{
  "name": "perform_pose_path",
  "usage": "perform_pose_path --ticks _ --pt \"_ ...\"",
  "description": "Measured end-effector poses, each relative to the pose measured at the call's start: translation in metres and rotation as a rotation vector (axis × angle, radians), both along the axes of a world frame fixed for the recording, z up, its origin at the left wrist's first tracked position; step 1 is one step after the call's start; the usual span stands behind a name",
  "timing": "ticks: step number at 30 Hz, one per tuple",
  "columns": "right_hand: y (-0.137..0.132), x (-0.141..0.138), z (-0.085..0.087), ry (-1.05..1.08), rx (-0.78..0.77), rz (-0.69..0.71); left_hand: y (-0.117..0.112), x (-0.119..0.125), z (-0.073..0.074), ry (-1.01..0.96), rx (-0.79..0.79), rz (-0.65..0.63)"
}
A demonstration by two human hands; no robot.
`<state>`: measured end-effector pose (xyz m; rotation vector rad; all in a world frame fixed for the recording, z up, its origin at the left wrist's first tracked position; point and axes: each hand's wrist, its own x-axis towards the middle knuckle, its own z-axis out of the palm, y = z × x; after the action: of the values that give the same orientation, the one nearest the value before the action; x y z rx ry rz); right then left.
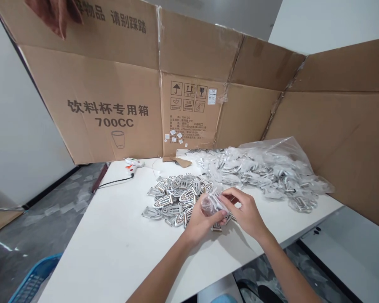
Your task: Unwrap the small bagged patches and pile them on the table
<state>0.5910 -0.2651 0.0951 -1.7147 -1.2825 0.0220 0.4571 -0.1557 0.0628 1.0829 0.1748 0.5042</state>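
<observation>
A small clear plastic bag (215, 201) is pinched between both of my hands, with what looks like a silvery metal piece inside. My left hand (199, 218) is closed around its lower left side, thumb pointing right. From the right, the fingers of my right hand (244, 210) grip the bag's other side. Directly behind and left of my hands spreads a pile of loose, flat U-shaped metal pieces (173, 202), silver with some dark or brown patterned faces. Several of these also lie under my hands. The exact opening of the bag is hidden by my fingers.
Many bagged metal pieces (255, 170) are heaped at the back right beside a large clear plastic bag (284, 151). A white glue gun (133, 164) with a black cord lies at the back left. Cardboard walls (113, 84) rise behind the white table (113, 244). A blue basket (34, 275) stands lower left.
</observation>
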Motion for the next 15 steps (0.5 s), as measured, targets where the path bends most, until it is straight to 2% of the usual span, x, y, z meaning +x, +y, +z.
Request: perform_pose_path --ticks 3,8,13,15 --pt "-0.001 0.001 0.002 -0.101 0.0 0.009 0.001 0.0 -0.001 0.028 0.007 -0.016" --pt "-0.011 -0.006 0.018 -0.149 0.109 -0.079 0.0 0.0 -0.002 0.013 0.015 -0.009" --pt "-0.016 -0.014 0.021 -0.171 -0.069 0.01 -0.002 0.0 -0.001 0.015 0.034 0.025" --pt "-0.014 -0.013 0.019 -0.122 -0.021 -0.036 -0.001 0.0 0.0 0.015 -0.01 0.024"
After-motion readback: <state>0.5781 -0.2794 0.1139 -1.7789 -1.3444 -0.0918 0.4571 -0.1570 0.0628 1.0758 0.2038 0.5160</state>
